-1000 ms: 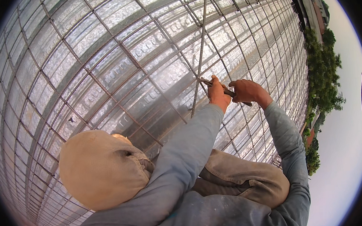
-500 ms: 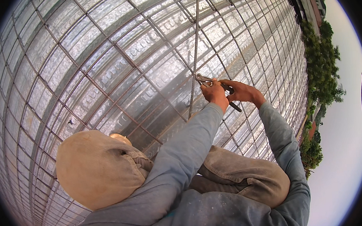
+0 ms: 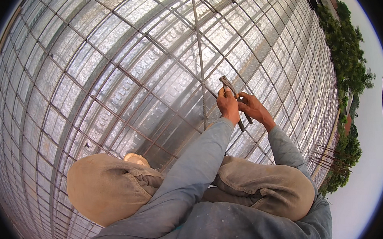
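Dark metal pincers (image 3: 225, 82) stand out from between my two hands, jaws pointing away from me, handles trailing back toward my body. My left hand (image 3: 229, 107) is closed around them just below the jaws. On the right, my right hand (image 3: 254, 108) has its fingers closed on the handle part. Just left of the jaws, a separate straight steel bar (image 3: 198, 44) crosses the rebar mesh (image 3: 145, 85). The jaws appear apart from this bar. Any tie wire in my fingers is too small to make out.
Shiny corrugated metal decking (image 3: 164, 108) lies beneath the mesh. My bent knees (image 3: 108, 186) in brown trousers are close below my forearms. Upright rebar ends (image 3: 327, 156) stick out near the right edge, with trees (image 3: 350, 61) beyond.
The pincers have come away from the crossing bar, moving right, and turned so the jaws point more directly away from me. Both hands moved with them, and the view has shifted slightly.
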Demonstrator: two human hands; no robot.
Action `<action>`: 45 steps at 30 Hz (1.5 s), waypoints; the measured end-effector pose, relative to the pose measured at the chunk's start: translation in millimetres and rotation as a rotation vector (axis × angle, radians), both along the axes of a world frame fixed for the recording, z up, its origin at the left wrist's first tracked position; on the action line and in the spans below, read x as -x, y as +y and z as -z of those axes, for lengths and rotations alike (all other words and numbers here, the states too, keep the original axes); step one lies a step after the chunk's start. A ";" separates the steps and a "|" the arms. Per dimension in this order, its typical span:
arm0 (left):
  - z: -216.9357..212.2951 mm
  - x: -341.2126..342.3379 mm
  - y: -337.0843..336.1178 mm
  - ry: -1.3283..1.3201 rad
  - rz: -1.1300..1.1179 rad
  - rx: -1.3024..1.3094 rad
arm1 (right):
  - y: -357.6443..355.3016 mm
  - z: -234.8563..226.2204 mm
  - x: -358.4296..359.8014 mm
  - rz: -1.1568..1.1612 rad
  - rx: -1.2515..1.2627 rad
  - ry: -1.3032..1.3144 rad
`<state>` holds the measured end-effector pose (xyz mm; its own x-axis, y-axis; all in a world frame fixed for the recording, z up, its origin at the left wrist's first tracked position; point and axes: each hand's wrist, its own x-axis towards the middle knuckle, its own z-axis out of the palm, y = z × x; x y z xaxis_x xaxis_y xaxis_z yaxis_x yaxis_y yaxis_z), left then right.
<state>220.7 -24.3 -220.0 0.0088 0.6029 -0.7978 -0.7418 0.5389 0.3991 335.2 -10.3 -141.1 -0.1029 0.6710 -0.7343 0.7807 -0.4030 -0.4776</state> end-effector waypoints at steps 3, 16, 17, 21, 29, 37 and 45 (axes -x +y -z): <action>4.4 -6.4 -9.2 -0.048 0.016 -0.034 | -10.0 16.4 -10.1 0.173 -0.027 0.254; -0.8 -18.7 -23.4 -0.044 0.110 -0.091 | -28.6 49.9 -3.4 0.677 -0.317 0.294; 2.0 -21.0 -23.5 -0.045 0.082 -0.135 | -26.0 43.3 7.2 0.709 -0.331 0.303; 17.9 -32.4 -23.0 0.009 0.055 -0.190 | -23.2 58.4 -0.6 0.655 -0.396 0.279; 24.3 -29.6 -17.8 0.141 0.290 -0.028 | -10.0 68.4 -29.0 1.075 -0.611 0.511; 23.0 3.2 12.7 0.539 0.871 -0.212 | 30.0 21.0 -59.2 0.920 -0.445 0.626; 41.5 15.3 16.7 0.519 0.892 -0.255 | 39.2 15.3 -46.0 0.761 -0.291 0.390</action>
<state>205.3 -7.6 -261.5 0.2253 0.6962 -0.6816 0.1740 0.6596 0.7312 381.2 28.9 -156.5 0.2387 0.8129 -0.5312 0.1134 -0.5666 -0.8162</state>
